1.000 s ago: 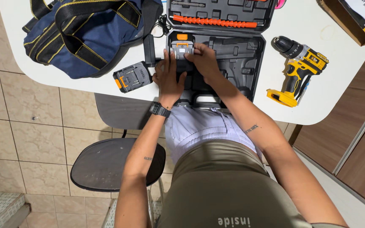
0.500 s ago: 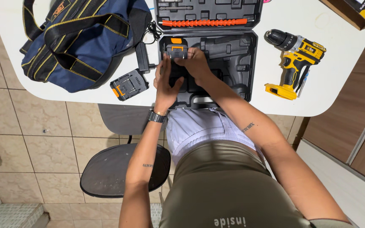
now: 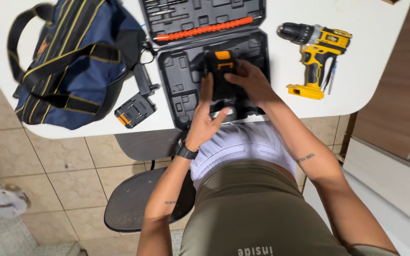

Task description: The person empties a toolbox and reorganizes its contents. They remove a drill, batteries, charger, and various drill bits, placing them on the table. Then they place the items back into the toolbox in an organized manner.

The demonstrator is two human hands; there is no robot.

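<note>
A black-and-orange battery pack [image 3: 220,71] is held over the lower tray of the open black tool case [image 3: 179,78], above the moulded recesses. The right hand [image 3: 250,83] is closed on the pack's right side, fingers wrapped round it; the left hand [image 3: 208,116] is half open, palm & fingers laid flat along the pack's near-left side, steadying rather than gripping.

Judged from this: the pack is best kept level & lined up w/ its recess before being pressed in, orange end toward the lid hinge as it's now oriented. Pressure should be applied evenly w/ both hands so one corner isn't jammed. Fingertips should be kept off the underside so they're not pinched vs. the tray wall.

A 2nd battery pack [image 3: 135,110] lies on the worktop [image 3: 371,61] left of the case, near a charger plug [image 3: 144,78] and blue tool bag [image 3: 72,61]. A yellow drill [image 3: 315,52] lies apart, right of the case.
</note>
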